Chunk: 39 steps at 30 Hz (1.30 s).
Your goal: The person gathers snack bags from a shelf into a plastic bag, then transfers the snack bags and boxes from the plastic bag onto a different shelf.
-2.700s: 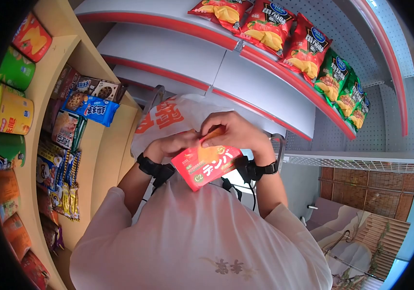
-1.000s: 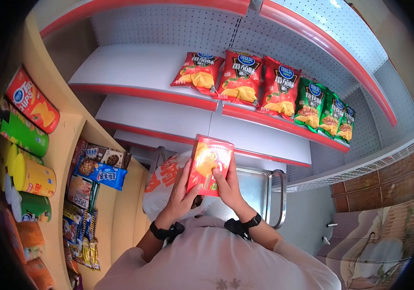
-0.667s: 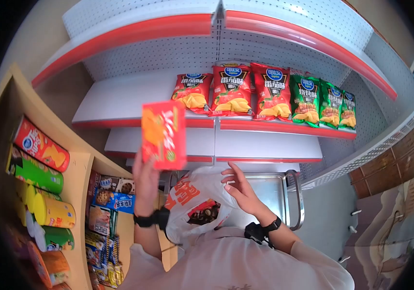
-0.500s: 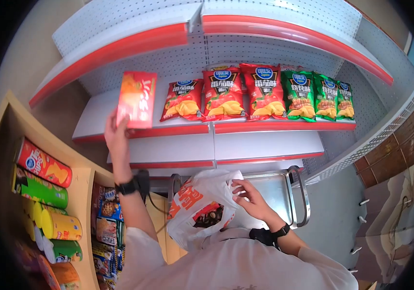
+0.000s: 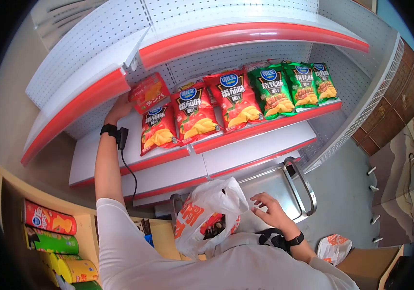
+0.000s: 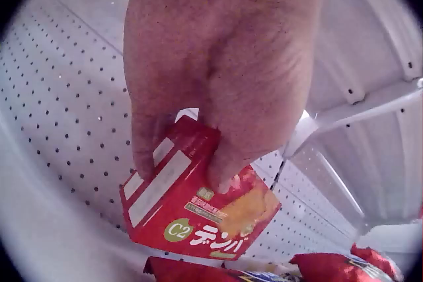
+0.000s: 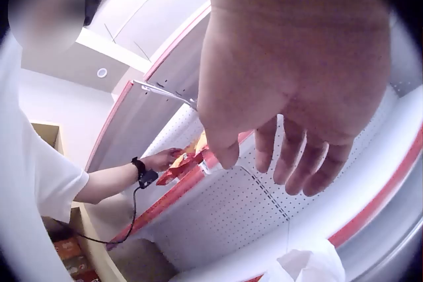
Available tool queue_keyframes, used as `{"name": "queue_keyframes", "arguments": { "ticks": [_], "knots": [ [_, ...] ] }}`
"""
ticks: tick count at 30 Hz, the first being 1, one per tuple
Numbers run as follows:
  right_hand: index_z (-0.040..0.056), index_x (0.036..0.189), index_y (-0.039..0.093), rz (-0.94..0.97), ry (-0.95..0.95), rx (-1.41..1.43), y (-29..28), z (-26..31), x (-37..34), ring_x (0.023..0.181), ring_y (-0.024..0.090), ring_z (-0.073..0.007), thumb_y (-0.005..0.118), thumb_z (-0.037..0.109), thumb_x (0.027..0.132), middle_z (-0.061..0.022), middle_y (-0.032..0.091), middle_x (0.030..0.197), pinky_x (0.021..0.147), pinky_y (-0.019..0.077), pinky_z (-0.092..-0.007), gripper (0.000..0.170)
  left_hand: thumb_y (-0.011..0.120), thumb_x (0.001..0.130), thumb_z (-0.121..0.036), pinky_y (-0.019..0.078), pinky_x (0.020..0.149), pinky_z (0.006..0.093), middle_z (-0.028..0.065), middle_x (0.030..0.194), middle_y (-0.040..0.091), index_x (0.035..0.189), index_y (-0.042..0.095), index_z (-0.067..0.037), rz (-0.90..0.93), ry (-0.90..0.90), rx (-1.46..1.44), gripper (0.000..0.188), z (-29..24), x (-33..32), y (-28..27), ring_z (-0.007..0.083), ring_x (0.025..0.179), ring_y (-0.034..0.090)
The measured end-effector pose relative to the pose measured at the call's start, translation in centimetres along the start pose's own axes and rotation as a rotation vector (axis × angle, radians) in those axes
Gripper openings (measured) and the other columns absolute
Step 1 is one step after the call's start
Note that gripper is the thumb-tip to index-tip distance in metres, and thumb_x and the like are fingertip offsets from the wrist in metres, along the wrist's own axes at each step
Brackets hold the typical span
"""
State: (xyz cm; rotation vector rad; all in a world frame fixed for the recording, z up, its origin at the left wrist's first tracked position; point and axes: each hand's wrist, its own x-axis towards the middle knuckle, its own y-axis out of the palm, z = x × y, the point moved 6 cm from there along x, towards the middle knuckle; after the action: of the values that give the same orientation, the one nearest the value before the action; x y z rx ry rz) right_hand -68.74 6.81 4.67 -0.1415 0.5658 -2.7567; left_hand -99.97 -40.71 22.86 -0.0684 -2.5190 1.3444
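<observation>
My left hand reaches deep onto the shelf and grips a red snack box by its narrow side, thumb on one face and fingers on another. In the head view the box tilts behind the leftmost red chip bag. My right hand holds nothing; its fingers are loosely bent in the right wrist view. It hovers beside a white plastic bag with orange print, whose opening shows dark and red packages inside.
Red and green chip bags line the shelf. The upper shelf edge hangs just above my left wrist. A metal cart stands below. Canisters fill the wooden shelf at left; another white bag lies lower right.
Both hands held the red box earlier; the right hand let go. My left hand carried it up and left, then in behind the chip bags on the shelf. My view turned with it.
</observation>
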Motion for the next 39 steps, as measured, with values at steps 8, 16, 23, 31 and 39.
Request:
{"name": "queue_keyframes", "arguments": {
  "ticks": [8, 16, 23, 31, 39],
  "knots": [
    [0.0012, 0.105, 0.062, 0.006, 0.092, -0.030, -0.5, -1.0, -0.2, 0.087, 0.062, -0.0240, 0.065, 0.014, 0.082, -0.0124, 0.062, 0.101, 0.069, 0.0514, -0.0328, 0.027, 0.061, 0.077, 0.000, 0.0308, 0.108, 0.0340, 0.0117, 0.136, 0.044, 0.137, 0.034, -0.006, 0.058, 0.053, -0.011, 0.066, 3.8, 1.2, 0.5, 0.0206, 0.130, 0.039],
    [0.0006, 0.102, 0.063, 0.060, 0.049, -0.064, 0.4, -0.3, 0.9, 0.085, 0.063, -0.0253, 0.063, 0.013, 0.083, -0.0134, 0.062, 0.098, 0.067, 0.0511, -0.0338, 0.024, 0.059, 0.079, -0.004, 0.0339, 0.106, 0.0355, 0.0184, 0.132, 0.049, 0.134, 0.040, -0.003, -0.022, 0.050, 0.088, 0.059, 4.0, -1.4, 0.1, 0.0264, 0.127, 0.044],
    [-0.0023, 0.101, 0.062, 0.141, 0.048, -0.078, 1.0, -0.8, 1.2, 0.082, 0.063, -0.0272, 0.061, 0.010, 0.083, -0.0156, 0.063, 0.094, 0.070, 0.0507, -0.0356, 0.021, 0.057, 0.081, -0.004, 0.0336, 0.105, 0.0372, 0.0208, 0.132, 0.048, 0.133, 0.040, -0.003, -0.353, 0.038, 0.170, 0.055, -0.9, -11.6, -3.0, 0.0323, 0.126, 0.044],
    [-0.0032, 0.098, 0.061, 0.236, -0.065, -0.093, 1.8, -1.8, 1.6, 0.080, 0.062, -0.0314, 0.061, 0.009, 0.081, -0.0179, 0.063, 0.092, 0.073, 0.0514, -0.0374, 0.021, 0.062, 0.085, -0.010, 0.0345, 0.102, 0.0390, 0.0221, 0.128, 0.049, 0.133, 0.041, 0.000, -0.824, -0.050, 0.280, 0.053, -10.7, -26.4, -0.6, 0.0343, 0.119, 0.047],
    [-0.0021, 0.099, 0.061, 0.323, -0.149, -0.195, 2.2, -1.7, 0.2, 0.081, 0.064, -0.0282, 0.063, 0.010, 0.083, -0.0159, 0.064, 0.092, 0.073, 0.0520, -0.0361, 0.020, 0.067, 0.082, -0.020, 0.0390, 0.096, 0.0411, 0.0206, 0.118, 0.055, 0.126, 0.049, 0.003, -0.839, -0.236, 0.369, 0.053, -6.9, -24.9, 1.7, 0.0358, 0.109, 0.051]
  ]
}}
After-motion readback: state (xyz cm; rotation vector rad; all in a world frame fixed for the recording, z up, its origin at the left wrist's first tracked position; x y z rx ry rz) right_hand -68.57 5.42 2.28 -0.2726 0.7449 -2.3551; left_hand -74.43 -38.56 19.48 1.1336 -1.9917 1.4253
